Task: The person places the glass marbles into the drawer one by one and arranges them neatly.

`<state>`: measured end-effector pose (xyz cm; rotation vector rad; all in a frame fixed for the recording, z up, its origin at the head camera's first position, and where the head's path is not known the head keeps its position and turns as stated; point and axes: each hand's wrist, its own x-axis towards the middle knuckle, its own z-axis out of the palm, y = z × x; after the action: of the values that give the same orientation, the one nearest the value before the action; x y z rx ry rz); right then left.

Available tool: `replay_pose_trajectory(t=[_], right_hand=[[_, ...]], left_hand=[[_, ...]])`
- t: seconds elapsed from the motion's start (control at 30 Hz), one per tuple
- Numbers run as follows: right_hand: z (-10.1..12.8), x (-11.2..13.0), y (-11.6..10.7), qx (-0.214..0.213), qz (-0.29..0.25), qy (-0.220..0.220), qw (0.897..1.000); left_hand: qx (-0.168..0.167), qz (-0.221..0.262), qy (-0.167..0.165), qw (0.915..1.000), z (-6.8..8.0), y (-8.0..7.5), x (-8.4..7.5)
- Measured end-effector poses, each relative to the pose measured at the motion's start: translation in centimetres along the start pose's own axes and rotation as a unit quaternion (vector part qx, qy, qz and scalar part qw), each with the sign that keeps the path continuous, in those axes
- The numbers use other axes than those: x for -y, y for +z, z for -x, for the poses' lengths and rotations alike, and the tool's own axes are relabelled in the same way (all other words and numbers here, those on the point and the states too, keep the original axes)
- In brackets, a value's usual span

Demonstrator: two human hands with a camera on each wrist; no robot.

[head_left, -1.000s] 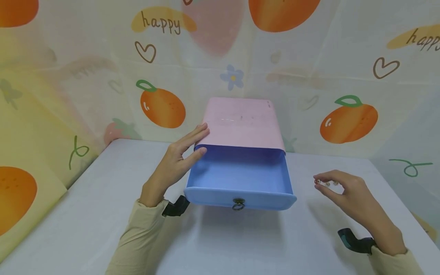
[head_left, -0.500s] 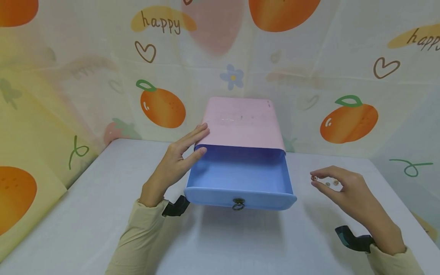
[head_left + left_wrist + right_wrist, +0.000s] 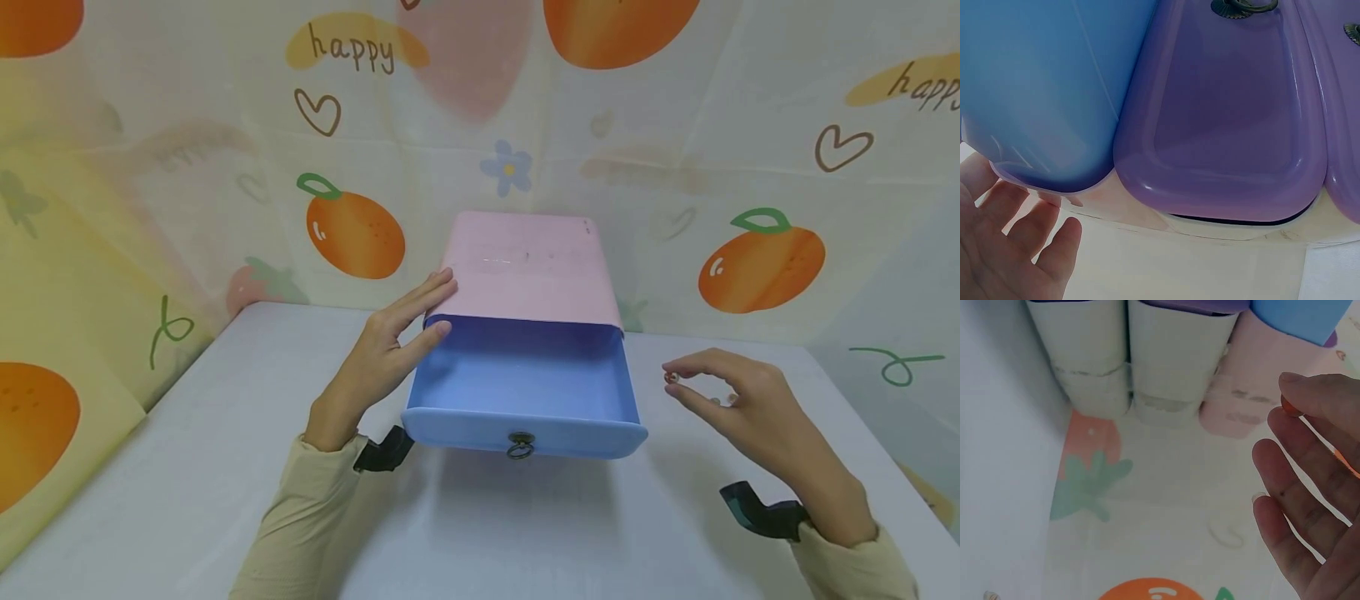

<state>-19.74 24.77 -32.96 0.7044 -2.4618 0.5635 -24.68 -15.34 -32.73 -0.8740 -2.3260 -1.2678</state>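
Note:
A pink drawer cabinet stands with its blue top drawer pulled out, and the drawer's bottom shows bare. My left hand rests its straight fingers on the cabinet's left side, the thumb at the drawer opening. To the right of the drawer, my right hand pinches a small round reddish bead between thumb and index finger; the bead also shows in the right wrist view, mostly covered by the fingertips. The other right fingers are spread apart.
Two more small round pieces show just behind the right hand, partly hidden by it. Purple drawers sit under the blue one. A metal ring pull hangs on the blue drawer's front. A fruit-print cloth backs the white table.
My right hand has moved left and away from me, toward the drawer, carrying the bead. The left hand, cabinet and drawer have stayed put.

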Motion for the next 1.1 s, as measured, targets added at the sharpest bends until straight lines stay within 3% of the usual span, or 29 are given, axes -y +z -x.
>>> replay_pose_trajectory(t=[1.1], right_hand=[[-3.6, 3.0, -1.4, -0.017, -0.029, -0.085, 0.996]], left_hand=[[0.0, 0.001, 0.002, 1.0, -0.1, 0.0, 0.1]])
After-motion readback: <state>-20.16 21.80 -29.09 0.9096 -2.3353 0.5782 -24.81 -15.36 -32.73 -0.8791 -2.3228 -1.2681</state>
